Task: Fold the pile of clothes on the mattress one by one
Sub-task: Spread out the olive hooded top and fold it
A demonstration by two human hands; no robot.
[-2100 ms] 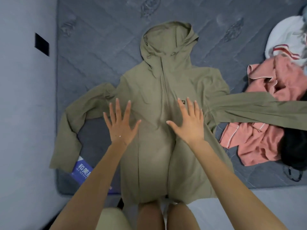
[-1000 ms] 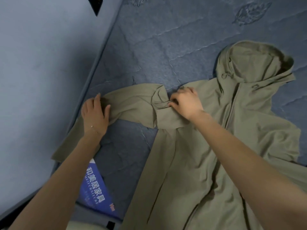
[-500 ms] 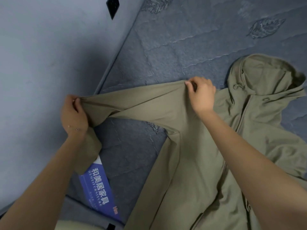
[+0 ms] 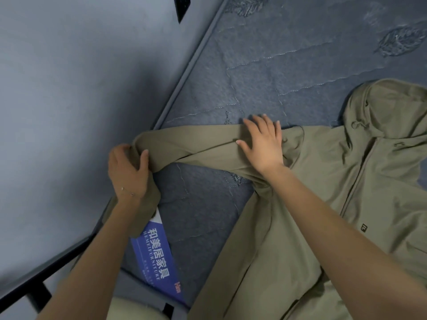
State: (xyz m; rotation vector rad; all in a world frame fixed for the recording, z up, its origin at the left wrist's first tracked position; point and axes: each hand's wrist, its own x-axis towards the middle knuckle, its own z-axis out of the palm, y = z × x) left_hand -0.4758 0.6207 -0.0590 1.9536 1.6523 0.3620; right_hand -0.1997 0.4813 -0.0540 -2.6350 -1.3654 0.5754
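An olive-green hooded jacket (image 4: pixel 360 199) lies front-up on the dark grey mattress (image 4: pixel 265 65), with its hood at the upper right. Its left sleeve (image 4: pixel 198 144) stretches out toward the wall. My left hand (image 4: pixel 128 169) grips that sleeve near its bend, fingers curled round the cloth, and the cuff end hangs below my wrist. With straight fingers, my right hand (image 4: pixel 261 142) presses flat on the sleeve close to the shoulder.
A grey wall (image 4: pixel 69 88) runs along the mattress's left edge, with a black square (image 4: pixel 182 5) on it. A blue label with white characters (image 4: pixel 157 252) sits at the mattress's near corner. A black bed frame rail (image 4: pixel 39 278) shows at the lower left.
My right hand has let go of the sleeve top and now lies flat on it. The sleeve has come down onto the mattress. My left hand still grips the sleeve, now lower and further right.
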